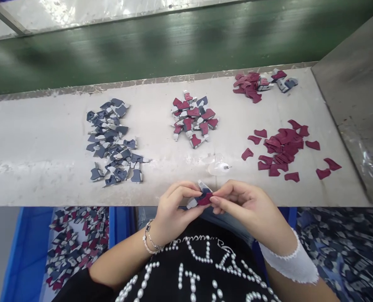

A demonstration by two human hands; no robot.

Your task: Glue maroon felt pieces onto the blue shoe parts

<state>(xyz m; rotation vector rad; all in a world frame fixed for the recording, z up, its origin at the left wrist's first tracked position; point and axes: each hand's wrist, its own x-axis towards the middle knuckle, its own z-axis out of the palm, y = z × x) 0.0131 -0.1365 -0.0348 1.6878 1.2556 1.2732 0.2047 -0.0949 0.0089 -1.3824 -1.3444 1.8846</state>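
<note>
Surf: pale grey scuffed work table [41,142] w/ clear plastic film along far edge [161,75]; beyond it, glossy green conveyor belt [110,54]. Grey metal panel [353,84] at far R.

L→R: blue plastic bin [27,260] below table, holding mixed navy/maroon cut pieces [76,247]. On table, loose pile of navy pieces w/ pale grey backing [110,142], angular, matte. Next, mixed navy + maroon pile [194,119]. Small clear plastic item [217,167] lies just beyond hands. Further R, small maroon/grey pile [255,86] near far edge; larger pile of maroon pieces [283,147], curved, suede-like (material unconfirmed), some scattered apart.

L hand [176,205], beaded bracelet [150,237] at wrist; R hand [246,205], white lace-edged sleeve [290,264]. Fingers of both closed, pinching held piece [204,199] (maroon layer on navy/grey) together, just over near table edge, at person's midline. Black top w/ pearl beads [199,268] below. Second bin's pieces [340,251] lower R.
</note>
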